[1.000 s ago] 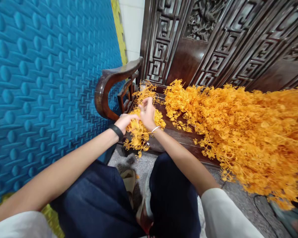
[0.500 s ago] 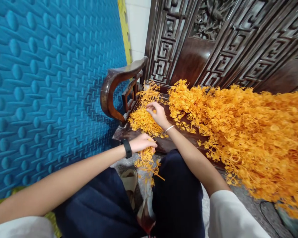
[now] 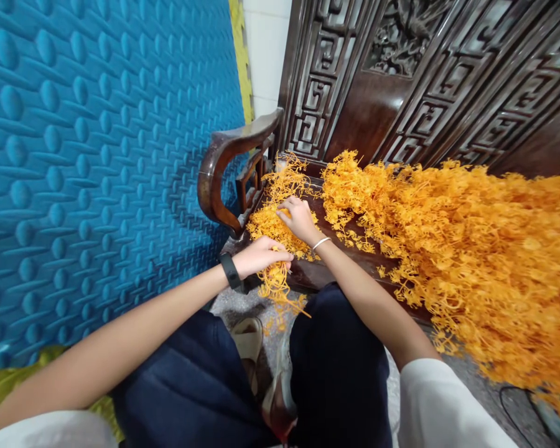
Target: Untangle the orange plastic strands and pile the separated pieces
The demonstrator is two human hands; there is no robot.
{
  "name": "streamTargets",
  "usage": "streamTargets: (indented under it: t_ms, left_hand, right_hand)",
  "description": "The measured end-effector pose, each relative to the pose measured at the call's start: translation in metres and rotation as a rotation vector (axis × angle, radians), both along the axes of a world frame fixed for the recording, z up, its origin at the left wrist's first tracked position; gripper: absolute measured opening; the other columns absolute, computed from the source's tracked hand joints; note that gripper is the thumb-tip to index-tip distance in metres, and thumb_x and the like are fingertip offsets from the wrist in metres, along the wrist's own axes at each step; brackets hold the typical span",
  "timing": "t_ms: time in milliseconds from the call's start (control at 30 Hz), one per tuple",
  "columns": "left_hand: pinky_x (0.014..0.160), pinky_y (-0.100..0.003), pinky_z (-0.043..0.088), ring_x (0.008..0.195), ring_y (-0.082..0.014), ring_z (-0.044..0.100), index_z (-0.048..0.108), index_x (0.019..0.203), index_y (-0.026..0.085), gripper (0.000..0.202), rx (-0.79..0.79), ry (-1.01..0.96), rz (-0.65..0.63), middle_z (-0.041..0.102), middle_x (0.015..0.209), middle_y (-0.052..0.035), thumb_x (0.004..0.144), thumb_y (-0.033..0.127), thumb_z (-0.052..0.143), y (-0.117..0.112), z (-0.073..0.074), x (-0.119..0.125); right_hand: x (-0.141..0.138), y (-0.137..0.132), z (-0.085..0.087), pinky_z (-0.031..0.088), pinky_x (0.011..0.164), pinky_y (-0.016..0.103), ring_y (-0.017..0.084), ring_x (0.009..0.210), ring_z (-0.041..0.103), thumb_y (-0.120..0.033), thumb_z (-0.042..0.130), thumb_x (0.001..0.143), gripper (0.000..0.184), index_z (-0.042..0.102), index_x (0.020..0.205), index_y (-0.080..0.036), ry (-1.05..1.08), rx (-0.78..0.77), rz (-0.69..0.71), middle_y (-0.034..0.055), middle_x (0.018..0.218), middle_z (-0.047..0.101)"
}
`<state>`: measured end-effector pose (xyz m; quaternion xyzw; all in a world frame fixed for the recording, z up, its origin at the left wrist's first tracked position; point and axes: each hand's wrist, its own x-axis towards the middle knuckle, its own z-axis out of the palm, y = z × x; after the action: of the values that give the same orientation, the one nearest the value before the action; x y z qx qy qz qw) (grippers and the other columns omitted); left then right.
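Observation:
My left hand [image 3: 261,256], with a black band on its wrist, is closed round a bunch of orange plastic sprigs [image 3: 280,289] that hangs down over the front edge of a dark wooden bench seat [image 3: 326,274]. Further back, my right hand [image 3: 298,219] rests on a small heap of the same orange sprigs [image 3: 268,224] by the armrest, fingers curled into it. A very large pile of orange sprigs [image 3: 471,249] covers the seat to the right.
A curved wooden armrest [image 3: 224,168] stands left of the small heap. Behind is the carved bench back [image 3: 401,81]. A blue padded mat [image 3: 98,155] fills the left. My knees in dark trousers and a sandal [image 3: 248,339] are below.
A second ago both hands worked together on one bunch. The left hand then drew its bunch down off the seat edge and has risen slightly; the right hand moved back onto the small heap.

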<state>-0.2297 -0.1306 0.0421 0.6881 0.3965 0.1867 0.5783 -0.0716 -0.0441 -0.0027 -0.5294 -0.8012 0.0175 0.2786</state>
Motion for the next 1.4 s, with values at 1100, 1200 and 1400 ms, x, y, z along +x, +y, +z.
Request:
streamTargets:
  t_ms: [1100, 1200, 1400]
  left_hand:
    - [0.052, -0.024, 0.041, 0.056, -0.0104, 0.054, 0.063, 0.068, 0.011, 0.03, -0.102, -0.326, 0.497, 0.061, 0.063, -0.0008, 0.064, 0.04, 0.071, 0.027, 0.028, -0.035]
    - [0.044, -0.023, 0.038, 0.049, -0.0096, 0.052, 0.062, 0.071, 0.012, 0.033, -0.138, -0.327, 0.507, 0.06, 0.061, -0.0007, 0.066, 0.044, 0.069, 0.027, 0.031, -0.034]
    - [0.04, -0.019, 0.029, 0.045, -0.0045, 0.041, 0.06, 0.072, 0.014, 0.034, -0.013, -0.249, 0.293, 0.047, 0.054, 0.0047, 0.065, 0.046, 0.07, 0.023, 0.037, -0.042]
  right_hand:
    - [-0.019, -0.071, 0.055, 0.046, 0.075, 0.031, 0.013, 0.081, 0.055, -0.031, 0.066, 0.077, 0.009, 0.066, 0.082, -0.023, 0.63, -0.189, 0.6, 0.0008, 0.086, 0.06]
    - [-0.021, -0.072, 0.056, 0.047, 0.076, 0.031, 0.013, 0.081, 0.056, -0.031, 0.065, 0.078, 0.01, 0.063, 0.078, -0.021, 0.748, -0.201, 0.55, 0.0001, 0.081, 0.059]
    - [-0.023, -0.073, 0.058, 0.049, 0.077, 0.03, 0.012, 0.08, 0.058, -0.03, 0.066, 0.076, 0.011, 0.059, 0.078, -0.021, 0.976, -0.213, 0.456, -0.0002, 0.083, 0.06]
